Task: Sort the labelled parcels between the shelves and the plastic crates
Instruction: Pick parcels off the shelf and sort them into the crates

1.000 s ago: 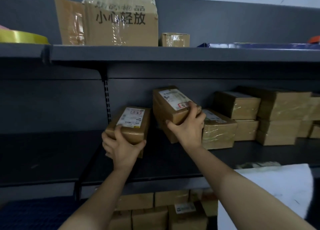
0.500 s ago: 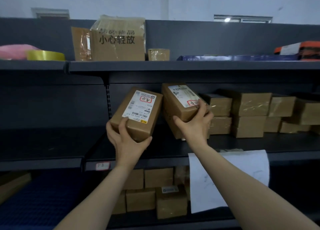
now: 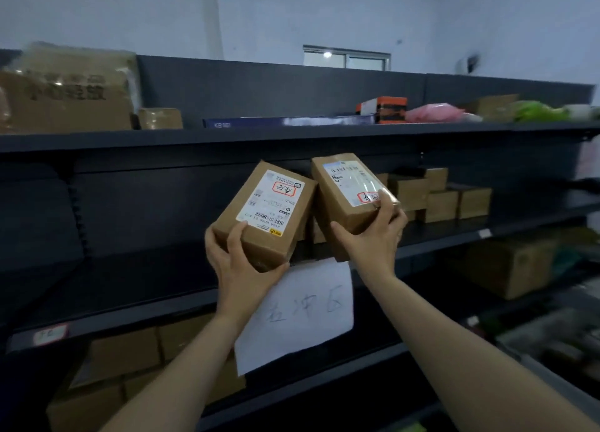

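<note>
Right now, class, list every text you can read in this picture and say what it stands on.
"冲区": white sheet; first character unclear.
"B006": left parcel label, upside down.
Right parcel label, large carton, blue box: too blurred to read.

The left parcel [image 3: 269,214] is a brown cardboard box with a white printed label marked in red. It is held tilted in the left grip [image 3: 242,269], in front of the middle shelf [image 3: 113,321]. The right parcel [image 3: 347,201], a similar brown box with a glossy taped label, tilts in the right grip [image 3: 370,240], just beside the first. Small parcels [image 3: 448,201] sit stacked on that shelf behind.
</note>
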